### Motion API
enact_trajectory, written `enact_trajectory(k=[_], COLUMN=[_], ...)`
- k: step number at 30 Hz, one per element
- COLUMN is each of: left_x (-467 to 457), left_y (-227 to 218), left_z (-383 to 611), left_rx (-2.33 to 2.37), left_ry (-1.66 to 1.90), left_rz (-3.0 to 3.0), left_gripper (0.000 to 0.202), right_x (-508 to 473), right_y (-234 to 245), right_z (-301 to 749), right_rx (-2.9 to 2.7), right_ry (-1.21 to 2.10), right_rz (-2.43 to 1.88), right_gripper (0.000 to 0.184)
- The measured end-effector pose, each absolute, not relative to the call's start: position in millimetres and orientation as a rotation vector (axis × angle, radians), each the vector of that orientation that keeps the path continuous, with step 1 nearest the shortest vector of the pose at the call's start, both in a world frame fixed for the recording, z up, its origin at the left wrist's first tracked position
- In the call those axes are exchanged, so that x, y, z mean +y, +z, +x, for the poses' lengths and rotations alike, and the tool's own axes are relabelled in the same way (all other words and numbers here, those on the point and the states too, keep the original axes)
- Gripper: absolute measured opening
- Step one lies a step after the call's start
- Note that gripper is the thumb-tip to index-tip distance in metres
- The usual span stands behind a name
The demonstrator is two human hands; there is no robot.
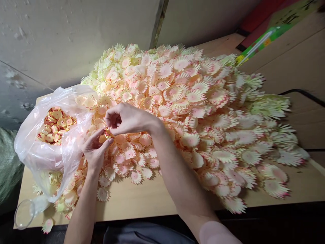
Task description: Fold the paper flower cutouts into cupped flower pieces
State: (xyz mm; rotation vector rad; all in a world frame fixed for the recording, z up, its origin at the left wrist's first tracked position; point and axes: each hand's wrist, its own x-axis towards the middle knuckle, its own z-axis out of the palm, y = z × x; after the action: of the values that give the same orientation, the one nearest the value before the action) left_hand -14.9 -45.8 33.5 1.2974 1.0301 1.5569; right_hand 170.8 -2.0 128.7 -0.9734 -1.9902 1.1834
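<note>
Between my two hands is a small artificial flower piece (108, 133) with reddish, frilled edges. My left hand (95, 149) pinches it from below between thumb and fingers. From above, my right hand (122, 118) meets it with curled fingers, thumb and fingertip pressed close to the piece. Around and beneath both hands spreads a large heap of pale pink and cream artificial flower heads (165, 71). Left of my hands, an open clear plastic bag (27, 135) holds several small red-edged flower pieces (56, 123). Part of the held piece is hidden by my fingers.
A clear plastic cup (24, 214) lies tipped at the table's front left corner. The wooden table (137, 200) shows along its front edge. Behind stands a grey wall (101, 30). Cardboard (291, 64) and a black cable (302, 91) are at the right.
</note>
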Motion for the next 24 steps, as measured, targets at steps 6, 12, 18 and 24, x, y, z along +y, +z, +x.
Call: enact_trajectory(k=[6,12,18,24], left_x=[-47.3,-46.4,-48.7,-47.8], left_y=[36.7,33.7,34.0,34.7], left_z=[-12.8,-14.6,-11.9,-8.2], left_rx=[1.098,1.164,1.143,1.104], left_ry=[1.629,1.723,1.732,1.696], left_rz=[1.365,1.385,1.364,1.341], left_gripper=[0.037,0.032,0.03,0.031], right_x=[-4.5,-2.5,-2.7,-9.9], right_y=[134.5,137.1,134.8,141.9], right_z=[163.7,161.3,193.7,198.3], right_rx=[-2.061,-2.07,-1.782,-1.89], right_ry=[0.957,0.787,0.572,0.991], right_rz=[-0.98,-1.073,-1.246,-1.085], right_gripper=[0.015,0.021,0.013,0.006])
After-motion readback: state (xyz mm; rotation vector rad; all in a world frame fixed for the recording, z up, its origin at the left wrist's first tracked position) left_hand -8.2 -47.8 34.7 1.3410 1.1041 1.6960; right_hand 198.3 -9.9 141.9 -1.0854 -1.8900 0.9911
